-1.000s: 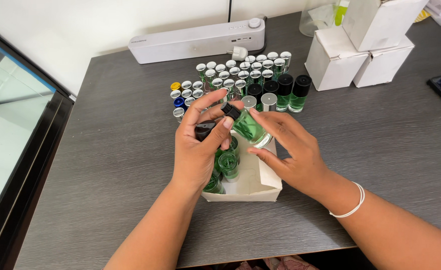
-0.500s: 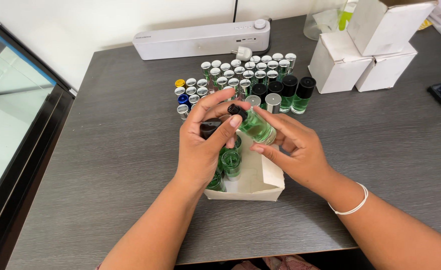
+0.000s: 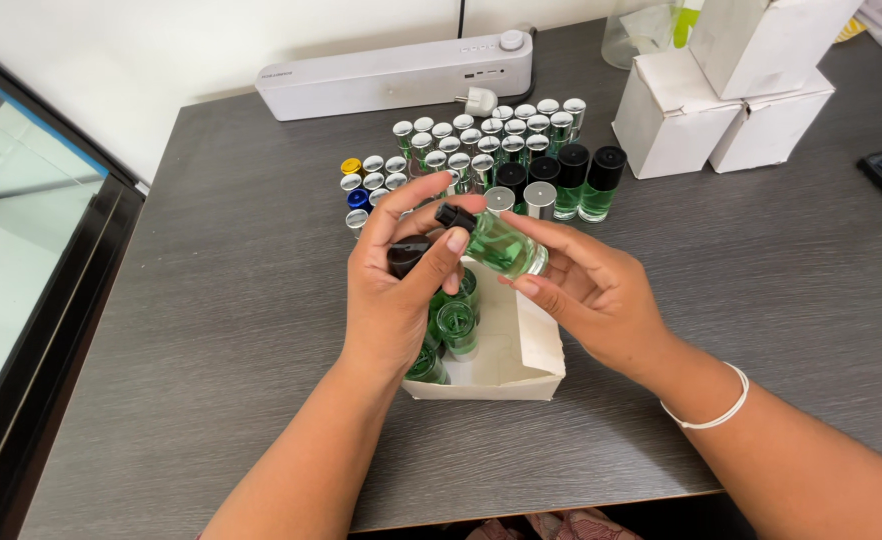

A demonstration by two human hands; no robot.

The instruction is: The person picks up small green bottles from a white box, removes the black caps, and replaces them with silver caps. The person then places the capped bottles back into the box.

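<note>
Above the open white carton [image 3: 521, 350], mid-counter: one small glass bottle of green liquid [image 3: 506, 247], tilted, its black neck toward the left. Right hand [image 3: 591, 295]: grip closed on the bottle's body, fingers spread around it, wrist with a white bangle [image 3: 706, 415], forearm entering from lower right. Left hand [image 3: 396, 290]: grip closed around a black cap [image 3: 408, 257], thumb tip touching the bottle's neck, index finger arched above; forearm rising from the bottom edge. Carton: several green bottles [image 3: 451, 320] lying inside at its left end. Behind the hands: a cluster of silver-capped vials [image 3: 481, 140], a few blue and yellow caps, two black-capped green bottles [image 3: 586, 185]. Further back: a long white device [image 3: 391, 75] and stacked white boxes [image 3: 721, 100] on the dark grey counter [image 3: 221, 300]
</note>
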